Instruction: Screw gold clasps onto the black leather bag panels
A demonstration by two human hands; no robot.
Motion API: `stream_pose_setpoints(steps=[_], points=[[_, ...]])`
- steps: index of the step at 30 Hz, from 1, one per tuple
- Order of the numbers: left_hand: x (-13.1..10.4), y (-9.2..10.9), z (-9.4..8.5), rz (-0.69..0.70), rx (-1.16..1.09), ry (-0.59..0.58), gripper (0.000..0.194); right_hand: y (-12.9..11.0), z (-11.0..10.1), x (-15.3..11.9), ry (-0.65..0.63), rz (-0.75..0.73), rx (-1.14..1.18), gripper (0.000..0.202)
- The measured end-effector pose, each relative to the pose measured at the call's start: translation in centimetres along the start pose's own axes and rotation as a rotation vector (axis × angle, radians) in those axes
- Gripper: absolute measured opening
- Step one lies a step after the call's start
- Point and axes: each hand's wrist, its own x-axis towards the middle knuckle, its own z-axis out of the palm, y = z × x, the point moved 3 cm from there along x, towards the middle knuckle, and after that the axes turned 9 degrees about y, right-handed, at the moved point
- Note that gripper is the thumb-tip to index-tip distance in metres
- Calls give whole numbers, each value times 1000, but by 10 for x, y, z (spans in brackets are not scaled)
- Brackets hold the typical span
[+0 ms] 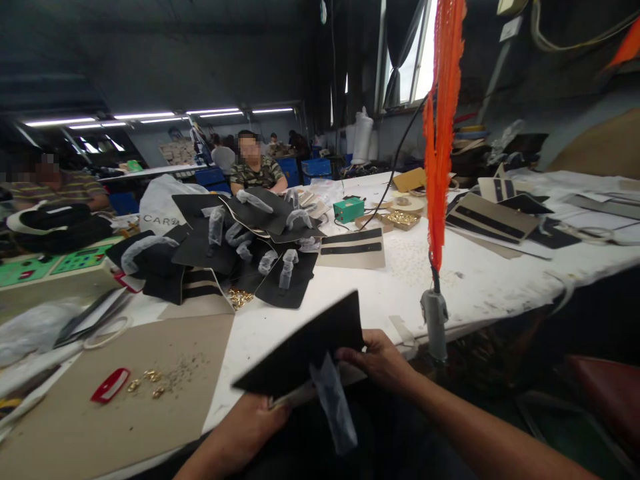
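Observation:
Between my two hands a black panel (310,347) is held up at a tilt over the near edge of the table. A strip wrapped in clear plastic (336,403) hangs from its lower side. At the panel's lower left, my left hand (257,427) is closed on its edge. My right hand (383,363) grips the right side, thumb lying on the black face. Beyond them lies a heap of similar black panels (200,237) with plastic-wrapped strips. Gold metal pieces (241,298) show under the heap's front.
A beige board (150,373) at left carries a red dish (111,385) and small gold fittings (153,377). An orange strand bundle (443,147) hangs above a grey cylinder (435,323). A green box (349,209) and striped panels (493,217) lie farther back. A person (257,170) sits across the table.

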Motion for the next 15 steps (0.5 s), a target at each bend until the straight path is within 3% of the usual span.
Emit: stream_pose_setpoints(steps=[4,8,11,15], points=[[-2,12,13,4,-258,-156,65,-11,1,20,112,163,19,41],[8,-4,33,-175,-505,-15,51,-14,12,33,37,199,182,44],[17,-18,47,-320,-614,126,58,-9,15,35,33,260,180,47],[26,-21,55,-359,-645,224,61,5,10,33,97,335,92,50]])
